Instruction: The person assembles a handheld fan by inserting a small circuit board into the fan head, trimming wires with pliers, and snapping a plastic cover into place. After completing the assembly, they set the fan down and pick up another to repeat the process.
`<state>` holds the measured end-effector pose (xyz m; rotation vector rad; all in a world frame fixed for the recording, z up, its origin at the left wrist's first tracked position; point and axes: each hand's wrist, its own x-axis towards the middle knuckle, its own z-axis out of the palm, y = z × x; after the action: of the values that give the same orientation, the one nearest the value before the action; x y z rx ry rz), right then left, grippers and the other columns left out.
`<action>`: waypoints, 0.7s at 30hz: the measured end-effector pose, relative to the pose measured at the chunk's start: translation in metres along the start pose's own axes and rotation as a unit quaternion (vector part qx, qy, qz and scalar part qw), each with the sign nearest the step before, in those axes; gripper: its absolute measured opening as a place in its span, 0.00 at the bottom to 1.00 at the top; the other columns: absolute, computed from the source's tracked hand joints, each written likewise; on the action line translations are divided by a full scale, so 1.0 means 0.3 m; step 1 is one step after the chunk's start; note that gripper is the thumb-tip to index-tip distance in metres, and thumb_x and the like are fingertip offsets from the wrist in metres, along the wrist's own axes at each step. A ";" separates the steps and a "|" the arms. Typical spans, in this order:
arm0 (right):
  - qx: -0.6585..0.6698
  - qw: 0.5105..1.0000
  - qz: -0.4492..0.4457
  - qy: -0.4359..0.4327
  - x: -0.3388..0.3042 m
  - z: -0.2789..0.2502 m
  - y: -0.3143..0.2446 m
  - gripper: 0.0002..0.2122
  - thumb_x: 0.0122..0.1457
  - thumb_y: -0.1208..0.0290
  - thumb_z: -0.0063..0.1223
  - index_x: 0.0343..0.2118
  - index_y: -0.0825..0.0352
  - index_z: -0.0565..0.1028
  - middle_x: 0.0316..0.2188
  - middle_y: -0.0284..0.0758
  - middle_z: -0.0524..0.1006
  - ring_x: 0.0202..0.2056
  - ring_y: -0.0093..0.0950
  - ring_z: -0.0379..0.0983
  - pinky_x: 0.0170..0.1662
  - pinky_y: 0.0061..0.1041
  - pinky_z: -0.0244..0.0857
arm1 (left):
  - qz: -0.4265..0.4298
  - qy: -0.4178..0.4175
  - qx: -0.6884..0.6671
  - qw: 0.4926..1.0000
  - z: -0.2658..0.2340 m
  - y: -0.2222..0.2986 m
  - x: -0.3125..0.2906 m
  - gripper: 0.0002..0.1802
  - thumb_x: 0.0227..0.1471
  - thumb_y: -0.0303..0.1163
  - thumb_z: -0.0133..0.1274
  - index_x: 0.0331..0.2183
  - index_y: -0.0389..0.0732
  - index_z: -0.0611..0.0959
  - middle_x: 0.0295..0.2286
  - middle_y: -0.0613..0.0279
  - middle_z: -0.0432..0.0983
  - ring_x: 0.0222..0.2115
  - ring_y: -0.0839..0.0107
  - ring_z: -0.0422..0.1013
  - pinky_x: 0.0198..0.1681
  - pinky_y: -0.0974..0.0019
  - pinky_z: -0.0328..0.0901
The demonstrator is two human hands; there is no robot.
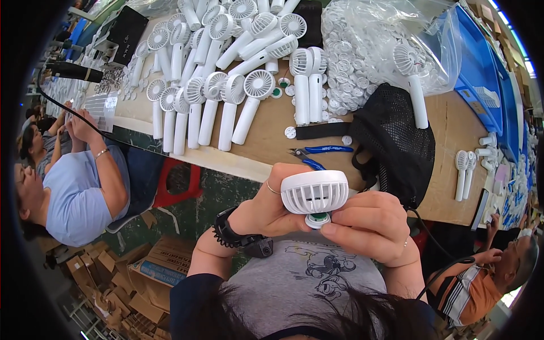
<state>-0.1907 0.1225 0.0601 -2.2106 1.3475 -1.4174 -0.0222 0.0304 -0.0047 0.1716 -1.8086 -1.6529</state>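
Note:
In front of my chest I hold a white handheld fan [315, 192], its slatted cage uppermost. My left hand [265, 205] is closed around its left side, fingers partly hidden behind the cage. Just below the cage a small white round piece [317, 221] with a green part shows. The thumb and fingers of my right hand [371, 226] pinch this piece from the right. Whether it is seated in the fan I cannot tell. Blue-handled cutting pliers [327, 149] lie on the table beyond my hands.
Many white handheld fans [232, 93] cover the table's far left. A clear bag of small white round parts [354, 56] lies behind a black mesh bag [399, 141]. Blue trays [481, 79] stand at right. Co-workers sit on both sides; cardboard boxes [158, 277] fill the lower left.

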 end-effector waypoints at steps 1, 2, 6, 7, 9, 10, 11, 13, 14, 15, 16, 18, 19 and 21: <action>0.000 1.000 0.001 0.005 -0.003 0.002 0.002 0.14 0.38 0.79 0.63 0.32 0.61 0.77 0.30 0.30 0.72 0.28 0.26 0.72 0.27 0.21 0.67 | -0.007 -0.012 -0.040 0.999 -0.003 -0.005 0.002 0.33 0.49 0.45 0.54 0.47 0.36 0.58 0.41 0.55 0.68 0.41 0.70 0.69 0.44 0.65 0.63; 0.000 1.000 0.001 0.010 -0.005 0.004 0.003 0.14 0.37 0.79 0.64 0.32 0.61 0.77 0.30 0.31 0.73 0.28 0.26 0.72 0.27 0.21 0.66 | -0.014 -0.024 -0.079 0.996 -0.005 -0.010 0.004 0.32 0.50 0.42 0.54 0.49 0.37 0.57 0.42 0.55 0.67 0.43 0.70 0.67 0.46 0.65 0.61; -0.024 0.998 0.044 0.026 0.000 0.012 0.014 0.16 0.36 0.82 0.64 0.31 0.62 0.77 0.31 0.33 0.73 0.28 0.27 0.72 0.26 0.21 0.66 | -0.078 -0.013 -0.118 0.990 -0.002 0.003 0.016 0.31 0.53 0.40 0.50 0.51 0.36 0.56 0.45 0.56 0.63 0.46 0.72 0.62 0.49 0.65 0.57; -0.025 0.998 0.043 0.026 0.000 0.017 0.018 0.16 0.36 0.82 0.64 0.31 0.62 0.77 0.31 0.33 0.73 0.28 0.27 0.72 0.26 0.21 0.66 | -0.105 -0.002 -0.117 0.988 0.001 0.007 0.020 0.30 0.54 0.40 0.48 0.51 0.36 0.55 0.45 0.56 0.63 0.47 0.73 0.61 0.50 0.66 0.56; -0.036 0.998 0.049 0.033 -0.002 0.031 0.025 0.16 0.36 0.83 0.64 0.31 0.62 0.77 0.31 0.34 0.73 0.28 0.27 0.72 0.27 0.21 0.66 | -0.115 0.008 -0.130 0.985 0.012 0.016 0.029 0.31 0.55 0.41 0.48 0.52 0.36 0.55 0.46 0.56 0.62 0.47 0.73 0.60 0.51 0.66 0.56; -0.041 0.997 0.052 0.036 -0.004 0.034 0.026 0.16 0.36 0.83 0.64 0.31 0.63 0.77 0.31 0.34 0.73 0.29 0.27 0.72 0.27 0.21 0.66 | -0.127 0.019 -0.142 0.981 0.018 0.019 0.033 0.31 0.55 0.41 0.47 0.52 0.35 0.54 0.46 0.56 0.61 0.47 0.73 0.60 0.51 0.66 0.55; -0.040 0.997 0.052 0.036 -0.002 0.034 0.028 0.16 0.36 0.83 0.64 0.31 0.63 0.77 0.31 0.34 0.73 0.29 0.27 0.72 0.27 0.21 0.66 | -0.140 0.031 -0.154 0.978 0.019 0.021 0.035 0.32 0.55 0.42 0.47 0.52 0.35 0.54 0.47 0.56 0.60 0.48 0.74 0.59 0.51 0.66 0.55; -0.052 0.997 0.047 0.029 -0.001 0.035 0.030 0.16 0.35 0.83 0.64 0.31 0.63 0.77 0.31 0.33 0.73 0.29 0.27 0.72 0.28 0.21 0.67 | -0.136 0.029 -0.154 0.978 0.016 0.017 0.034 0.32 0.55 0.42 0.47 0.52 0.35 0.54 0.47 0.56 0.60 0.48 0.73 0.59 0.52 0.66 0.55; -0.058 0.997 0.045 0.025 0.000 0.035 0.030 0.15 0.35 0.83 0.63 0.31 0.63 0.78 0.31 0.33 0.73 0.29 0.27 0.72 0.28 0.21 0.67 | -0.132 0.028 -0.154 0.979 0.015 0.013 0.034 0.32 0.55 0.42 0.47 0.53 0.35 0.53 0.47 0.56 0.60 0.48 0.73 0.59 0.52 0.66 0.54; -0.058 0.997 0.045 0.026 0.002 0.037 0.030 0.15 0.35 0.83 0.63 0.31 0.63 0.78 0.31 0.33 0.73 0.29 0.27 0.72 0.28 0.21 0.67 | -0.128 0.026 -0.154 0.979 0.013 0.010 0.033 0.32 0.55 0.42 0.47 0.53 0.36 0.53 0.48 0.56 0.60 0.48 0.72 0.59 0.52 0.65 0.54; -0.068 0.997 0.037 0.024 0.004 0.035 0.028 0.15 0.35 0.83 0.63 0.31 0.63 0.78 0.31 0.33 0.73 0.29 0.27 0.72 0.28 0.21 0.67 | -0.127 0.025 -0.154 0.979 0.010 0.008 0.033 0.32 0.55 0.42 0.47 0.53 0.36 0.53 0.48 0.56 0.60 0.48 0.72 0.59 0.52 0.65 0.54; -0.087 0.996 0.020 0.022 0.007 0.033 0.024 0.15 0.35 0.83 0.62 0.30 0.63 0.78 0.31 0.32 0.73 0.29 0.28 0.72 0.29 0.21 0.68 | -0.127 -0.006 -0.135 0.983 0.000 0.005 0.032 0.40 0.54 0.46 0.47 0.56 0.35 0.47 0.50 0.55 0.57 0.50 0.70 0.57 0.54 0.65 0.52; -0.087 0.996 0.020 0.022 0.006 0.033 0.022 0.15 0.35 0.83 0.62 0.30 0.63 0.78 0.31 0.32 0.73 0.29 0.28 0.72 0.29 0.21 0.68 | -0.127 -0.021 -0.125 0.984 -0.002 0.006 0.032 0.43 0.53 0.49 0.47 0.57 0.35 0.44 0.52 0.55 0.55 0.52 0.69 0.57 0.55 0.64 0.51; -0.099 0.995 0.013 0.022 0.001 0.034 0.017 0.15 0.35 0.83 0.62 0.30 0.63 0.78 0.30 0.32 0.73 0.30 0.28 0.73 0.30 0.21 0.69 | -0.127 -0.013 -0.133 0.983 0.005 0.011 0.033 0.43 0.53 0.48 0.47 0.57 0.35 0.44 0.52 0.54 0.56 0.51 0.69 0.57 0.54 0.64 0.52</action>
<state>-0.1856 0.1163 0.0520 -2.2823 1.5896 -1.3858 -0.0295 0.0274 0.0023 0.2724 -1.6154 -2.0673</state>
